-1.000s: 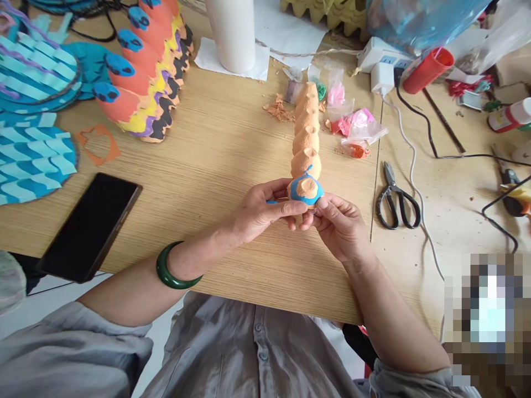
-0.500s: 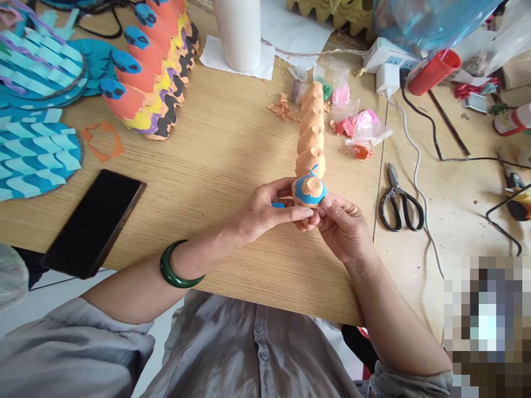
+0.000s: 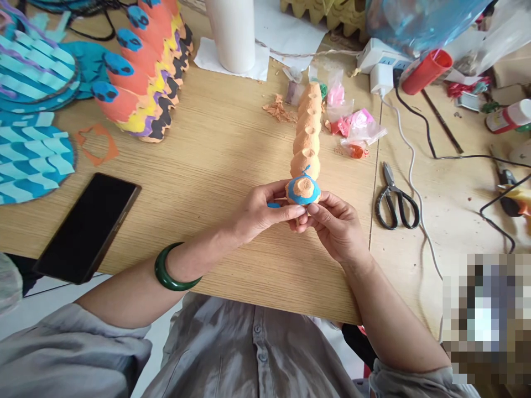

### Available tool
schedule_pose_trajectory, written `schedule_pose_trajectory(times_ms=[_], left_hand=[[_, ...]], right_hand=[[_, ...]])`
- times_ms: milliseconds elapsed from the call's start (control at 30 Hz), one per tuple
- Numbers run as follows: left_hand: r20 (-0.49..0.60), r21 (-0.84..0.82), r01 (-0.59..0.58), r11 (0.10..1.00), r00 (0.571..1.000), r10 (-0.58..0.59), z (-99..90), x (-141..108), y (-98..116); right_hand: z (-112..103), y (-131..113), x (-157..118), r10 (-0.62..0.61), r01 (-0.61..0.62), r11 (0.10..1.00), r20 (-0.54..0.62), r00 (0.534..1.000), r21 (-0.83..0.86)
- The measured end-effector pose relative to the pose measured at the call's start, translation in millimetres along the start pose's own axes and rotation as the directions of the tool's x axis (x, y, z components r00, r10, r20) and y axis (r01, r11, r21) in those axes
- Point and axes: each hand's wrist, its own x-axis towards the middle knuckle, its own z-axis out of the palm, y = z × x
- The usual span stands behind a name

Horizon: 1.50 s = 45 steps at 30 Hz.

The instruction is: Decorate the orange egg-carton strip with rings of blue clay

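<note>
A long, bumpy orange egg-carton strip points away from me. Round the knob at its near end runs a band of blue clay, with a thin blue tail on the top. My left hand grips that end from the left, its thumb along the near rim. A small blue lump shows between its thumb and fingers. From the right, my right hand closes on the same end, thumb tip pressed at the blue band's lower edge. The fingers underneath are partly hidden.
Black-handled scissors lie to the right beside a white cable. Small bags of coloured clay and orange scraps flank the strip. At left are a phone and a painted egg-carton piece. A white cylinder stands behind.
My right thumb has slid from the right side of the blue band to its near edge, close to my left thumb. The whole view has shifted slightly.
</note>
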Motion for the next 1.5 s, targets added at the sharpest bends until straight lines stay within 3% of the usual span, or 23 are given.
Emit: schedule_pose_trajectory(times_ms=[100,267,433,533,733,933,1233,1500], left_hand=[[0.014,-0.013,0.006,1.0,1.0,-0.006,-1.1,0,-1],[-0.113,0.049,-0.01,0.999,0.993,0.015,2.1,0,5],[-0.1,0.067,0.043,0.997,0.994,-0.036,4.3,-1,5],[-0.114,0.064,0.064,0.996,0.992,-0.057,3.0,-1,2],[-0.066,0.022,0.065,0.998,0.996,-0.064,2.0,1,2],[-0.088,0.01,0.051,0.999,0.995,-0.05,2.9,1,3],[0.067,-0.064,0.025,0.998,0.998,-0.02,1.4,-1,5],[0.022,-0.082,0.008,0.997,1.0,-0.006,2.9,-1,8]], right_hand=[[0,1,-1,-0.023,0.023,1.0,0.018,1.0,-0.011],[3,0,-2,-0.019,0.02,1.0,0.06,0.998,-0.011],[0,2,2,0.042,-0.042,0.999,0.0,0.999,0.013],[-4,2,4,0.065,-0.064,0.998,0.021,0.998,-0.014],[-4,0,3,0.042,-0.042,0.999,0.054,0.998,0.006],[-2,0,4,0.075,-0.077,0.996,0.038,0.996,0.047],[-6,-2,6,0.091,-0.092,0.992,0.018,0.996,0.081],[-8,-2,7,0.124,-0.126,0.98,0.023,0.992,0.157]])
